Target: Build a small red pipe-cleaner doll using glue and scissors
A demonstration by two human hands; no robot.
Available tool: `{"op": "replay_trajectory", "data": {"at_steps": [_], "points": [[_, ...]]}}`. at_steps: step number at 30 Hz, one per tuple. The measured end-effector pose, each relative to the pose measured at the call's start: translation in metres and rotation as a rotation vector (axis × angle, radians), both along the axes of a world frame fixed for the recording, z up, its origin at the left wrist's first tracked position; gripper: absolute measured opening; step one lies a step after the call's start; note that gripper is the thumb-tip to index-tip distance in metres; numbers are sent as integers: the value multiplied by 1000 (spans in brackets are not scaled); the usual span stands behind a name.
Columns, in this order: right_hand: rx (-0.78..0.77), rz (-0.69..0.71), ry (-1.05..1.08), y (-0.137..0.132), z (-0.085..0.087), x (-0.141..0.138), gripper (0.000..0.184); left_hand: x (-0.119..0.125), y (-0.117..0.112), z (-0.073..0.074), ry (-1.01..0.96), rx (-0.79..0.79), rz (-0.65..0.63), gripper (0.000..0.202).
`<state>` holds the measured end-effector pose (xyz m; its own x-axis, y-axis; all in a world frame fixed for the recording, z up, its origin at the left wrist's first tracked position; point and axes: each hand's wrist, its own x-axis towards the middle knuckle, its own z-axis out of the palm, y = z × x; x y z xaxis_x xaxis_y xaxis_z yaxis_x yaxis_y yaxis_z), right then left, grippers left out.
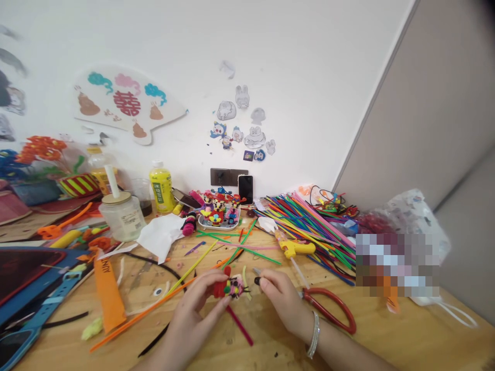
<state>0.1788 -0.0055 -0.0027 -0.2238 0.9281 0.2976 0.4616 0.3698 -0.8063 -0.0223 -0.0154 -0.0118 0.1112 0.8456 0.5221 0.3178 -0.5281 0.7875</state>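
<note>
My left hand (197, 304) pinches a small pipe-cleaner figure (235, 287) between thumb and fingers, above the table's front middle. The figure is red at one end and mixed pink, green, yellow and black at the other. Just to its right, my right hand (280, 296) is closed on a small black-handled tool (257, 281) with a grey pointed tip; its exact kind is hard to make out. The tip is near the figure, apart from it. A dark red pipe cleaner (240, 325) lies below the figure. Red-handled scissors (317, 292) rest beside my right hand.
A yellow glue gun (296, 248) lies before a heap of colourful pipe cleaners (309, 221). Behind my hands stands a white tray (218, 225) of finished figures, near a phone (245, 189). Left are a glass jar (122, 219), a yellow bottle (161, 188) and an orange strip (109, 293).
</note>
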Motion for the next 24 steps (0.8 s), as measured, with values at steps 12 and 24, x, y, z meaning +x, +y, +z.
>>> {"op": "replay_trajectory", "data": {"at_steps": [12,24], "points": [[223,82,-450,-4,0,-4,26,-6,15,11,-357,-359,-84,32],[167,-52,-366,6,34,29,8,0,14,6,-407,-405,-120,33]]}}
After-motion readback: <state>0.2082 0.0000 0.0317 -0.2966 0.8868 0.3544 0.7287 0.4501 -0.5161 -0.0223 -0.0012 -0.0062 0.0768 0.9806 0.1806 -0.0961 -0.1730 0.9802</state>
